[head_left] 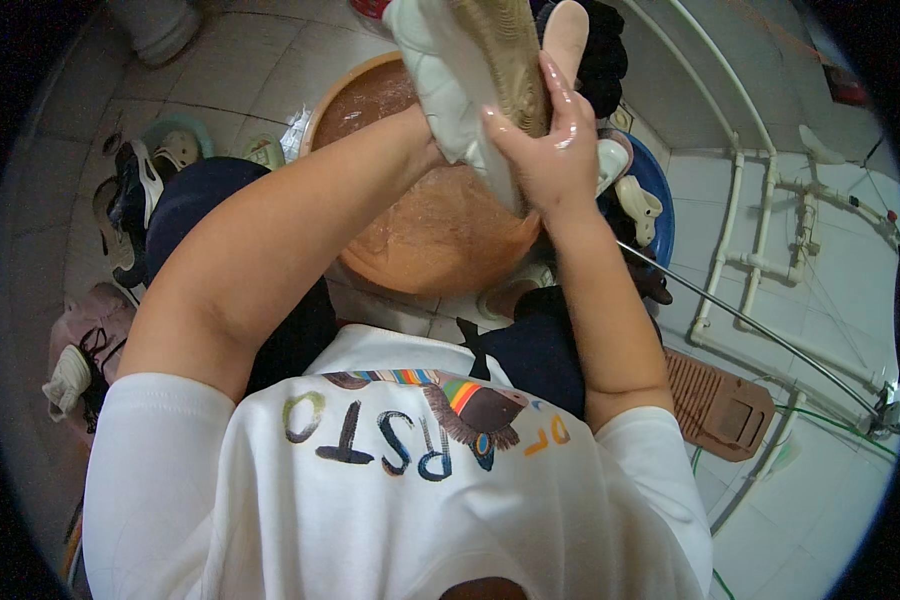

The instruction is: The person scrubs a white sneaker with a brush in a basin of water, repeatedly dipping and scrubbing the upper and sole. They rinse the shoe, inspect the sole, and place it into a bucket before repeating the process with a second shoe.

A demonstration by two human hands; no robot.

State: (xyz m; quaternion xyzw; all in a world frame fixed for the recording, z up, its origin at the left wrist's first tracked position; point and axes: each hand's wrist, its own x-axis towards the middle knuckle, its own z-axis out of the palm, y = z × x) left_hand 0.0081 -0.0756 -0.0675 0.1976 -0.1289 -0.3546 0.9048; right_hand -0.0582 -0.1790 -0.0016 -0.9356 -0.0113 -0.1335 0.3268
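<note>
A wet white shoe (435,80) with a ridged tan sole (510,60) is held up, tilted, over an orange basin (315,130) of water. My right hand (560,150), wet, grips the sole's right side, thumb lying across it and fingers pointing up. My left hand (427,142) reaches to the shoe's left side. Its fingers are hidden behind the white upper. Just beyond my right fingertips a peach-coloured piece with a rounded end (567,35) sticks up; I cannot tell its kind or whether it is touched.
Right of the basin stands a blue tub (660,190) with white shoes (638,205). A metal rod (750,310) slants past pale wall pipes (738,220). A brown washboard (715,405) is at right. Several shoes (120,215), a green bowl (185,130) and a pink bundle (95,325) lie left.
</note>
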